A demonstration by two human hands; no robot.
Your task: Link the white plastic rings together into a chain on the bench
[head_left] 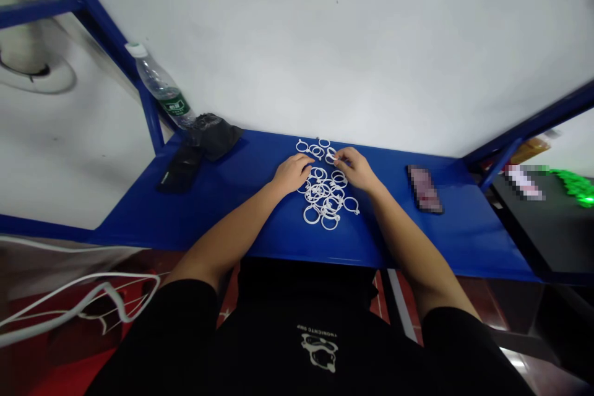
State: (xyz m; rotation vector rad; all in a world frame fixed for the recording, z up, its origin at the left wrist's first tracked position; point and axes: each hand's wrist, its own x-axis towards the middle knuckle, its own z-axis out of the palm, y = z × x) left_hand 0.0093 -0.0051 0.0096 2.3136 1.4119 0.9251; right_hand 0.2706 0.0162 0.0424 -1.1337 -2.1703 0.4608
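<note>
A loose pile of white curtain rings (330, 203), each with a small eyelet, lies on the blue table (260, 232) in front of me. Several more rings (316, 151) are gathered behind it, toward the wall. My left hand (292, 173) rests at the pile's left edge, fingers loosely bent and a little apart, with no ring visible in them. At the right, my right hand (354, 168) pinches one white curtain ring (330, 157) between thumb and fingertips, close to the rear group. The fingers partly cover that ring.
A plastic bottle (162, 90) leans at the back left, beside a crumpled black bag (216, 136) and a flat black item (180, 168). To the right lies a phone (424, 189). Blue frame posts (151, 114) flank the table, and a white wall (334, 55) closes its back.
</note>
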